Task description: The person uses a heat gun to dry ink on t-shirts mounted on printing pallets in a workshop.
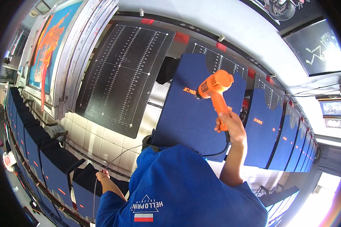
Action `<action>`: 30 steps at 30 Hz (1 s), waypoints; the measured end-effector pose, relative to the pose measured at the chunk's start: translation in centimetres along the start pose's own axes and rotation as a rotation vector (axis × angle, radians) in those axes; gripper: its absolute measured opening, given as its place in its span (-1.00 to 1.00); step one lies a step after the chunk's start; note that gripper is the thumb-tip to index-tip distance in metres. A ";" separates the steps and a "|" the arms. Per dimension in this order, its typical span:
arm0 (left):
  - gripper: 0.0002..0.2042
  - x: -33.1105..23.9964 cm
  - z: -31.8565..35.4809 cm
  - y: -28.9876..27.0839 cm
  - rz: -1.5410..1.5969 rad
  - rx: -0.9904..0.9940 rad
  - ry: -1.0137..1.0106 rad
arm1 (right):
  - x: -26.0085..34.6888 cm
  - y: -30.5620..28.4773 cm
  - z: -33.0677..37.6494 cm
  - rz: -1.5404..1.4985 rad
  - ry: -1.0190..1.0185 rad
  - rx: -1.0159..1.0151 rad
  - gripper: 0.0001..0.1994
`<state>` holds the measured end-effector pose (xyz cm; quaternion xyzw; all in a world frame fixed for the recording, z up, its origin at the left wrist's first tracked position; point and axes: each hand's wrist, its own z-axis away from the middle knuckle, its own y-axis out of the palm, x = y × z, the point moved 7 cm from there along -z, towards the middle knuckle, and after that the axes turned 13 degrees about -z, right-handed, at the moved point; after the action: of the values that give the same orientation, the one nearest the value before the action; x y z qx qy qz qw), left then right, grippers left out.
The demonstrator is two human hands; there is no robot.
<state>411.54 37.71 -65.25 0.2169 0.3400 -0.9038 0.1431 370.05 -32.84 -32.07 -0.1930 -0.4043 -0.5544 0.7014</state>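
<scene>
Right hand [231, 126] was wrapped tight around the grip of an orange heat gun [215, 87], fingers fully closed on the handle. The nozzle pointed left and sat just off a small orange print [189, 90] on a dark blue shirt [193, 113], near its upper left. That shirt was stretched flat over a board in the middle of the view. A black cord [216, 153] ran down from the base of the handle and curved away under the forearm.

Left hand [102, 174] was low at the lower left, fingers pinched shut on a thin grey cable [119, 156] that arced up toward the centre board.

The board to the left was bare: a black platen [121, 75] with white ruler lines. Further blue shirts [263, 128] with the same small orange print sat on boards lined up to the right, and more blue-covered boards [53, 166] ran down the left edge. A framed screen [51, 45] with a blue and orange pattern stood at the upper left. White floor tiles [102, 140] showed under the boards. The person wore a blue shirt sleeve [178, 189] with a white logo.
</scene>
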 end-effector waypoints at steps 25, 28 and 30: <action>-0.60 -2.7 -3.1 2.4 0.145 0.098 -0.048 | -1.1 -0.7 0.7 -0.028 -0.012 -0.036 -0.74; -0.67 -3.8 -3.1 1.9 0.128 0.041 0.117 | -1.4 -0.2 1.0 -0.025 -0.059 -0.055 -0.73; -0.63 -3.4 -0.6 2.7 0.183 0.019 0.114 | -1.3 -0.4 1.3 -0.023 -0.036 -0.047 -0.73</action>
<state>415.77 36.52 -65.48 0.2996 0.3177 -0.8763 0.2035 369.15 -31.21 -32.32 -0.2147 -0.4060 -0.5681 0.6829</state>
